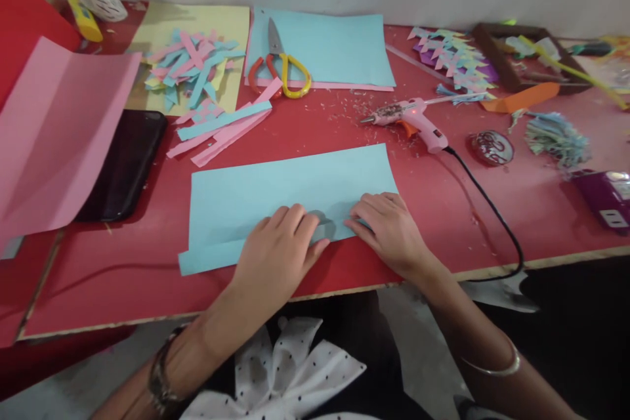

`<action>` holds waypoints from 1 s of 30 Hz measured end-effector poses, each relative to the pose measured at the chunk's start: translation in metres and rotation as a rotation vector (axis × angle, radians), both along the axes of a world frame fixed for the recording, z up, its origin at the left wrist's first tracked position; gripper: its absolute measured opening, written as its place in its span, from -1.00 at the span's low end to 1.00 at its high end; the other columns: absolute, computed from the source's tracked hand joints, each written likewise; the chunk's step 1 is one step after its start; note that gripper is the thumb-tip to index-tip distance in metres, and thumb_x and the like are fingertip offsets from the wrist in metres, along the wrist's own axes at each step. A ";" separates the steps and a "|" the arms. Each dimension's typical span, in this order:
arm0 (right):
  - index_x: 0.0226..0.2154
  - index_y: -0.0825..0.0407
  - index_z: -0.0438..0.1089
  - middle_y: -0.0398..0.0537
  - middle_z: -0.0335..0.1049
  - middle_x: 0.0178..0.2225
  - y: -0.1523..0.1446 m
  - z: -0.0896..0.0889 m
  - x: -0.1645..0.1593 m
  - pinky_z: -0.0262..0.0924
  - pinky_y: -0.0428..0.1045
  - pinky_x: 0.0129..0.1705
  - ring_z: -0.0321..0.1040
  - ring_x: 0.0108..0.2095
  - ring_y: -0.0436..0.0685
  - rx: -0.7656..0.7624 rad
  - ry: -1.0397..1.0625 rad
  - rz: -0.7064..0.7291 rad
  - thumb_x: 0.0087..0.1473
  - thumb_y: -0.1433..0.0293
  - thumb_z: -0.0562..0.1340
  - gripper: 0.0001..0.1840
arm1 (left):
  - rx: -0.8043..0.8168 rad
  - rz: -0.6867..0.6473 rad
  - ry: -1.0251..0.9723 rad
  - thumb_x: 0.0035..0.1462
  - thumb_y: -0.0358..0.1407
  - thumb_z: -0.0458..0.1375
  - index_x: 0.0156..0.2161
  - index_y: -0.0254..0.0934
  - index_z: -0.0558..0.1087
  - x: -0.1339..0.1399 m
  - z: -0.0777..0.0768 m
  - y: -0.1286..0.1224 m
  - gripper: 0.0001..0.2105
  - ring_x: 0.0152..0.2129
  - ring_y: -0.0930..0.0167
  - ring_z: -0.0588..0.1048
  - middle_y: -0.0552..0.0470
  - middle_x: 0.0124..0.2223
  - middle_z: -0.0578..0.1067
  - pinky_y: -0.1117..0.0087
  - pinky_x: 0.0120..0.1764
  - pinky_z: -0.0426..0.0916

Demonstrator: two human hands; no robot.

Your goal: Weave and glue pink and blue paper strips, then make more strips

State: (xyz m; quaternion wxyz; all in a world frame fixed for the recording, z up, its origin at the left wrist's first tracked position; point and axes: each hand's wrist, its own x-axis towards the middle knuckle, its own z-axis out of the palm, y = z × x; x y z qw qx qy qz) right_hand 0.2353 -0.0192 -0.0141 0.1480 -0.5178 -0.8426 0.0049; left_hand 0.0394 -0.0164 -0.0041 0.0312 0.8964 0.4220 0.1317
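Observation:
A light blue sheet of paper (290, 184) lies before me near the table's front edge, its near edge folded over in a narrow band. My left hand (283, 243) presses on that fold with bent fingers, the thumb toward the right. Farther right, my right hand (386, 226) has its curled fingers and thumb at the same fold, close to the sheet's right side. Both hands are closed on the paper's folded edge. The fingertips of my left hand are partly hidden.
Behind the sheet lie paper strips (226, 131), scissors (283, 65) and a pink glue gun (413, 121) whose black cord (487, 197) runs over the front edge. A black phone (130, 164) sits left under pink paper (63, 138). A wooden tray (485, 56) stands back right.

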 end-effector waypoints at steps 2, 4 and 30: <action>-0.52 0.05 0.28 -0.14 0.26 -0.54 -0.001 0.001 0.002 -0.03 -0.06 -0.29 0.14 -0.49 0.02 -0.016 0.053 0.014 0.21 0.25 -0.08 -0.60 | -0.003 0.019 0.012 0.14 -0.32 -0.03 -0.38 -0.30 0.33 0.010 -0.004 0.001 -0.86 -0.50 0.37 0.37 0.02 -0.45 0.38 0.38 -0.47 0.24; -0.50 0.05 0.28 -0.14 0.25 -0.52 -0.001 0.003 0.006 -0.03 -0.06 -0.31 0.14 -0.48 0.02 -0.060 0.112 0.028 0.18 0.24 -0.04 -0.64 | 0.000 0.043 0.019 0.14 -0.36 -0.03 -0.41 -0.28 0.30 0.011 -0.007 0.000 -0.87 -0.52 0.38 0.36 0.04 -0.47 0.36 0.39 -0.47 0.23; -0.60 0.03 0.22 -0.15 0.14 -0.57 -0.003 0.003 0.020 -0.06 -0.05 -0.33 0.07 -0.50 0.02 -0.056 0.043 -0.132 0.20 0.25 -0.07 -0.58 | -0.067 0.042 -0.086 0.22 -0.34 -0.17 -0.45 -0.25 0.26 -0.019 -0.008 0.004 -0.75 -0.61 0.46 0.31 0.10 -0.53 0.32 0.43 -0.50 0.17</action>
